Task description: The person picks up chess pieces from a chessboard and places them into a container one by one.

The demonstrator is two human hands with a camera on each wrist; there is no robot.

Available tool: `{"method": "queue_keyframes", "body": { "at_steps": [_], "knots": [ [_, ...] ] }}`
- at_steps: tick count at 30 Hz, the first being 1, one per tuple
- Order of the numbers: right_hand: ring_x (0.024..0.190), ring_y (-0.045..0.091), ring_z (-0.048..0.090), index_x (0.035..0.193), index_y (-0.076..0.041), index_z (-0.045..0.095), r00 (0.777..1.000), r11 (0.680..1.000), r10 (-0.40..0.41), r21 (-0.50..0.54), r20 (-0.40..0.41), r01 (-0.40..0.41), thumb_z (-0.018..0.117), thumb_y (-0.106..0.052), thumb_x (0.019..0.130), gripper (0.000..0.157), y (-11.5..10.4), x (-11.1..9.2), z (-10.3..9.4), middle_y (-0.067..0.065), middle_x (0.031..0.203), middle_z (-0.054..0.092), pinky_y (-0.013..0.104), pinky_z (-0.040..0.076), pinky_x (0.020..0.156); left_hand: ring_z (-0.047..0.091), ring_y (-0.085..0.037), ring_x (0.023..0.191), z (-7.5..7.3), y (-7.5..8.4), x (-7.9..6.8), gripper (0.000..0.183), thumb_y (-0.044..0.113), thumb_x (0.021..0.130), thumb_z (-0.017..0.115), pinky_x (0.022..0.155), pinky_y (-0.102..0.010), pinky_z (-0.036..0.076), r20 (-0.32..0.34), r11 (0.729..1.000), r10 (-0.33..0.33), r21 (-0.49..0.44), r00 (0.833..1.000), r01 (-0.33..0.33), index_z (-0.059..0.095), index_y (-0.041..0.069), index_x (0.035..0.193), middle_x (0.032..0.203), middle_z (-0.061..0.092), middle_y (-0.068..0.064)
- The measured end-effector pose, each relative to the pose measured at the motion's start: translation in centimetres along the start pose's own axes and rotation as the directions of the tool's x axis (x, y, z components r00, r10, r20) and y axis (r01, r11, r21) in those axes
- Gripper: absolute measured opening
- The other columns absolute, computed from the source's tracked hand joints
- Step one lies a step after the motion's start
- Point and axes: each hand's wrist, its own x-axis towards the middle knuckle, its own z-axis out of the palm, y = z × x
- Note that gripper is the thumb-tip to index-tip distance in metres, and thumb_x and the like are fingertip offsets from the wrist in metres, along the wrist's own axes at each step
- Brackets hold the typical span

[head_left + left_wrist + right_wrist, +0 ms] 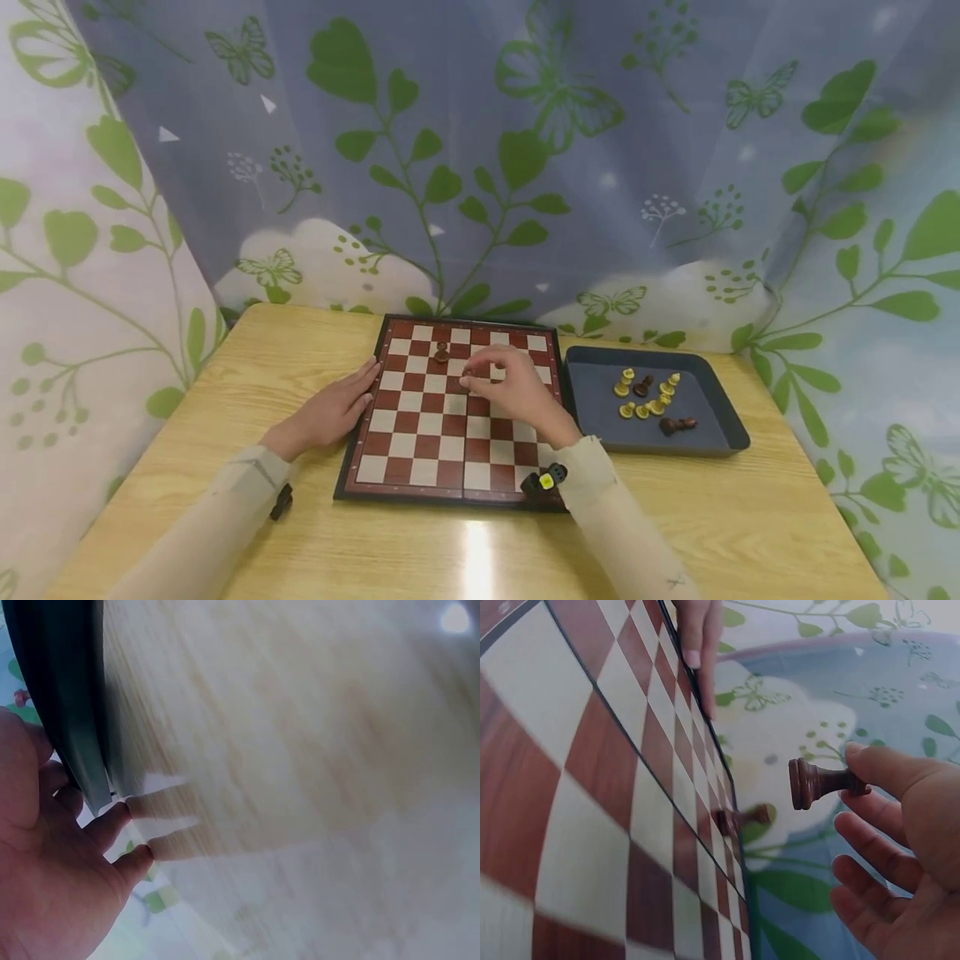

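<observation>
My right hand is over the middle of the red-and-white chessboard. Its thumb and index finger pinch a dark brown chess piece by the top, with the base clear of the board in the right wrist view. The fingers hide the head of this piece. Another dark brown chess piece stands upright on a far square, left of the held one. At the board's left edge, my left hand lies with extended fingers touching the frame; the left wrist view shows its fingertips against the table and board side.
A dark grey tray sits right of the board. In it are several gold chess pieces and two dark brown ones, including a fallen dark piece. The wooden table meets a leaf-patterned curtain at the back.
</observation>
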Motion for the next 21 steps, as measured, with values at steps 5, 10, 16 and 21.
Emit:
{"method": "queue_keyframes", "body": {
  "at_steps": [5, 10, 16, 21],
  "knots": [
    [0.114, 0.025, 0.064, 0.104, -0.015, 0.078, 0.998, 0.999, 0.014, -0.033, -0.059, -0.016, 0.078, -0.021, 0.092, 0.014, 0.7, -1.4, -1.9, 0.003, 0.115, 0.072, 0.057, 0.050, 0.100, 0.035, -0.048, 0.145, 0.2, -0.1, 0.0, 0.051, 0.011, 0.110, 0.039, 0.115, -0.061, 0.035, -0.005, 1.000, -0.006, -0.003, 1.000, 0.006, 0.030, -0.012, 0.154, 0.162, 0.025, -0.031],
    [0.112, 0.029, 0.065, 0.106, -0.014, 0.078, 0.995, 0.998, 0.015, -0.059, -0.095, -0.021, 0.078, -0.019, 0.092, 0.015, 1.6, -2.8, -3.4, 0.005, 0.115, 0.072, 0.056, 0.051, 0.095, 0.033, -0.048, 0.146, 0.4, -0.3, -0.1, 0.052, 0.013, 0.110, 0.038, 0.116, -0.061, 0.034, 0.002, 1.000, -0.011, -0.014, 1.000, 0.011, 0.028, -0.011, 0.155, 0.163, 0.023, -0.030],
    [0.086, 0.027, 0.062, 0.110, -0.010, 0.078, 0.991, 0.999, 0.041, -0.021, -0.128, -0.044, 0.076, -0.015, 0.093, 0.018, 3.0, -4.5, -5.0, 0.009, 0.116, 0.072, 0.042, 0.050, 0.074, 0.033, -0.047, 0.146, 0.7, -0.6, -0.1, 0.052, 0.014, 0.111, 0.036, 0.117, -0.060, 0.033, 0.002, 1.000, -0.012, -0.017, 1.000, 0.012, 0.028, -0.010, 0.156, 0.163, 0.023, -0.029],
    [0.107, 0.031, 0.065, 0.115, -0.006, 0.076, 0.985, 0.997, 0.075, 0.011, -0.159, -0.074, 0.075, -0.017, 0.094, 0.023, 4.2, -5.8, -6.2, 0.012, 0.120, 0.071, 0.056, 0.052, 0.093, 0.034, -0.048, 0.146, 0.4, -0.6, -0.1, 0.051, 0.014, 0.111, 0.038, 0.116, -0.061, 0.034, -0.001, 1.000, -0.006, -0.012, 1.000, 0.006, 0.029, -0.010, 0.156, 0.163, 0.024, -0.029]
  ]
}}
